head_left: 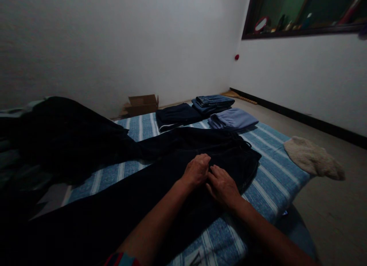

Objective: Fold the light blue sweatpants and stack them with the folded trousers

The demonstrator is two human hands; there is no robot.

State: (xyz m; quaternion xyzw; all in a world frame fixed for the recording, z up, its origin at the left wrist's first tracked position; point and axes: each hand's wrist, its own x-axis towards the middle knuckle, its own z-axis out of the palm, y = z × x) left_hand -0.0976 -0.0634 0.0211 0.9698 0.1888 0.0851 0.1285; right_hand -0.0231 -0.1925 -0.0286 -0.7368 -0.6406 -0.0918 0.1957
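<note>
A pair of dark trousers (155, 182) lies spread across the striped bedding, waist end toward the right and legs running left. A drawstring shows near the waistband. My left hand (197, 170) has its fingers curled together on the cloth in the upper part of the trousers. Close beside it, my right hand (223, 184) is also closed, its bent fingers pinching the dark fabric. The fingertips of both hands are partly hidden.
Behind the trousers are folded dark trousers (177, 115), folded jeans (213, 101) and a folded lavender garment (233, 119). A dark heap of clothes (63, 132) sits left, a cardboard box (142, 104) by the wall. A beige knitted piece (312, 157) overhangs the right edge of the blue striped bedding (275, 178).
</note>
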